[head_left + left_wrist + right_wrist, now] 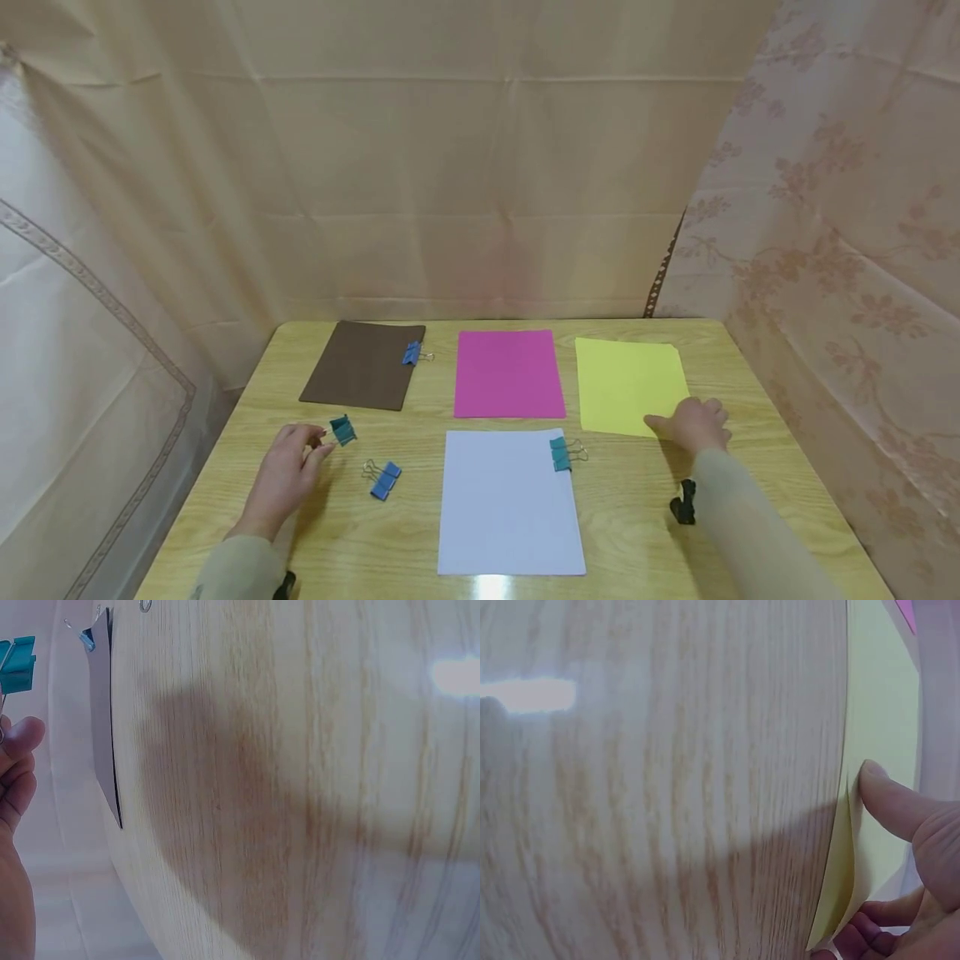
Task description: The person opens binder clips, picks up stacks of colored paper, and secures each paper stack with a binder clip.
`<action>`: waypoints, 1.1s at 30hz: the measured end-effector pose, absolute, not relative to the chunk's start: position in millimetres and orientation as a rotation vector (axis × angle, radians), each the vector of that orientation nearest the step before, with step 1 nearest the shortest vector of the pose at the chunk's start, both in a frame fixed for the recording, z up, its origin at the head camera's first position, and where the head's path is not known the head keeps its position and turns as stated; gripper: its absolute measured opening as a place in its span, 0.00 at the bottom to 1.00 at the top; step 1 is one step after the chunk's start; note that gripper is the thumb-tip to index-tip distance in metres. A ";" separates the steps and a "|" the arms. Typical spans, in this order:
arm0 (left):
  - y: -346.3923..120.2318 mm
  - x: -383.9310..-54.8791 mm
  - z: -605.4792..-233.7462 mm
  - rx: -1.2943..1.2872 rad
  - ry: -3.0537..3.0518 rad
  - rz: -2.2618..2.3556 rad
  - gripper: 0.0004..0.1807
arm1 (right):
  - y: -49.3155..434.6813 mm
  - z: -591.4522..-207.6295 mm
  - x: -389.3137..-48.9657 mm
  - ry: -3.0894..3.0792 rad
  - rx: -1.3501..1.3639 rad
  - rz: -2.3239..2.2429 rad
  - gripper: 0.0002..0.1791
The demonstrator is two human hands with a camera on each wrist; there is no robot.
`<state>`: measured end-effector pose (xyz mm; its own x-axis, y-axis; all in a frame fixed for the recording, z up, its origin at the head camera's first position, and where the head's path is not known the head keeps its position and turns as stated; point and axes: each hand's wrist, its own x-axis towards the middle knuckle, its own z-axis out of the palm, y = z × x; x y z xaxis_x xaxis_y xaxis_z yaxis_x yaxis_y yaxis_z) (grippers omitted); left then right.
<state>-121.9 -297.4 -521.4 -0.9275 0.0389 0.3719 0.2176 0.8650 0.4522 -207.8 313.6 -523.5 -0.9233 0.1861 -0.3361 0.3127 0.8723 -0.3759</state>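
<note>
My left hand (283,477) pinches a teal binder clip (343,430) by its wire handles, held up above the table. In the left wrist view the same binder clip (16,664) shows beyond the thumb (27,735). At the near right corner of the yellow paper stack (630,383) is my right hand (693,423). Its thumb (889,795) lies on top of the sheets, and the other fingers curl at the side edge. There the paper (885,712) bends up, with a gap between the layers near the corner.
A blue binder clip (386,481) lies on the wooden table (360,550). Brown paper (363,367) has a blue clip (412,353) on its right edge. Magenta paper (508,375) lies in the middle. White paper (506,508) carries a teal clip (560,454). Curtains surround the table.
</note>
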 end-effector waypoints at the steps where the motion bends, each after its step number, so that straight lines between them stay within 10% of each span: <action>1: -297.2 -121.6 -521.0 -0.185 -2.692 -0.713 0.08 | 313.5 -522.3 -208.3 2.740 0.383 -0.629 0.40; 16: -295.7 -122.1 -521.8 -0.204 -2.701 -0.716 0.09 | 307.9 -512.9 -216.2 2.636 0.423 -0.631 0.49; 33: -294.4 -123.0 -520.8 -0.196 -2.716 -0.737 0.09 | 312.2 -519.6 -220.4 2.703 0.310 -0.739 0.19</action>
